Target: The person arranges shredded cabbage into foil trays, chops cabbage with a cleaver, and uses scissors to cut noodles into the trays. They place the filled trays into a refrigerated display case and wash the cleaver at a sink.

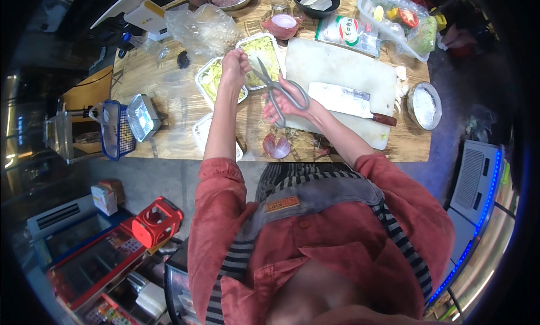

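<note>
My right hand [291, 99] holds a pair of grey metal scissors [270, 82] by the handles, blades slightly parted and pointing up and left. My left hand [236, 65] is curled with fingertips together just left of the blades; whether something thin is pinched in it I cannot tell. Beneath my hands stand two foil trays, the right one [263, 55] and the left one [211, 82], both holding shredded pale green cabbage. Something whitish lies on the cabbage in the right tray. A third, whitish tray [204, 131] is partly hidden by my left forearm.
A cleaver [341, 99] lies on a white cutting board [333, 63]. Red onion skin [276, 147] lies near the front edge; a cut red onion [283, 23] sits behind. Around are a metal bowl of white powder [424, 105], a vegetable bin [363, 6], plastic bags [202, 29] and an empty foil tray [143, 116].
</note>
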The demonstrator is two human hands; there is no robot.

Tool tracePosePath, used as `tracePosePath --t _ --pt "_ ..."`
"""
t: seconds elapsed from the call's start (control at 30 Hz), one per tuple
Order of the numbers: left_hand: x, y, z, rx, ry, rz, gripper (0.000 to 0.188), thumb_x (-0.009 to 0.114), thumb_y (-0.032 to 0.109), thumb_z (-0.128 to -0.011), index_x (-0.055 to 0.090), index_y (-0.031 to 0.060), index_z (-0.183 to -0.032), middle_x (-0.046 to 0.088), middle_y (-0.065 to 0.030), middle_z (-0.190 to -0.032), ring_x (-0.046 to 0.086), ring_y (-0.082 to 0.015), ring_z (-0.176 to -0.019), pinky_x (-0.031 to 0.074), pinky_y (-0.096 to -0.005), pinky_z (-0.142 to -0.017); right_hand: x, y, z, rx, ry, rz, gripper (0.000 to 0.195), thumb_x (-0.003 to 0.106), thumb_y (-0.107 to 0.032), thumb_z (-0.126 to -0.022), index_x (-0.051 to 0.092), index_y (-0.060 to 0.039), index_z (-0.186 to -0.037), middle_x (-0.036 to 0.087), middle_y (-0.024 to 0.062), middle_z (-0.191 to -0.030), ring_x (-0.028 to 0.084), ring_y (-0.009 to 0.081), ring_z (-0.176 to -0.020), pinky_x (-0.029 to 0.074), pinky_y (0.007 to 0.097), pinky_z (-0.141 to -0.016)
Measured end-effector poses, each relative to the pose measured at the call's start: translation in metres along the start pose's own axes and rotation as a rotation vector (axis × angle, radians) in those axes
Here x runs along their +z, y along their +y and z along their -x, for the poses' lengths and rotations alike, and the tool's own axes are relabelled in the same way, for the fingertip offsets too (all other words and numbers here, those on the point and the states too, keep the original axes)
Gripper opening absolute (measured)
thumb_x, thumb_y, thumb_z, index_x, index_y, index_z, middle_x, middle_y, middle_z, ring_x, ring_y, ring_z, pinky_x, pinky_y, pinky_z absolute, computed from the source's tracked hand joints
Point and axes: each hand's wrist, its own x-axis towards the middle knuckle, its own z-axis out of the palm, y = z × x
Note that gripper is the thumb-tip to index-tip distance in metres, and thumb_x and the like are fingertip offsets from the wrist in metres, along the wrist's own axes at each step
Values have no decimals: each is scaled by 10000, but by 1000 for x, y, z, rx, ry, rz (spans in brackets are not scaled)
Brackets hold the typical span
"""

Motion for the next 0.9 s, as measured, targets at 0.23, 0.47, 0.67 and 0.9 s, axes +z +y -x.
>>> tracePosePath --t 0.23,0.47,0.67,0.9 --pt "-1 -3 -5 -34 -37 -31 126 324 79 -853 426 63 -780 379 -6 -588 285 -98 -462 275 -248 -424 -15 -10 -35 -53 62 9 656 344 -643 -794 473 -4 -866 370 -31 -469 343 66 -348 308 224 -348" --pt "20 2 -5 77 25 -326 92 404 104 -850 492 79 -841 545 -45 -786 504 -139 -700 401 -279 -649 -14 -12 3 -120 183 184 641 335 -613 -821 467 10 -900 412 6 -486 452 118 -379 513 337 -440" --pt "-7 -31 -28 123 -37 -901 256 533 87 -720 638 29 -946 578 -110 -1060 575 -220 -880 433 -318 -795 -24 -9 39 -128 310 259 624 384 -604 -810 458 11 -886 437 28 -481 458 120 -359 502 314 -398" --pt "-7 -20 -4 471 -205 -1370 361 473 -35 -640 638 48 -950 522 -156 -1158 601 -250 -902 473 -283 -780 -33 -7 83 -202 609 843 504 504 -489 -814 489 10 -743 489 92 -500 505 192 -410 468 338 -429"
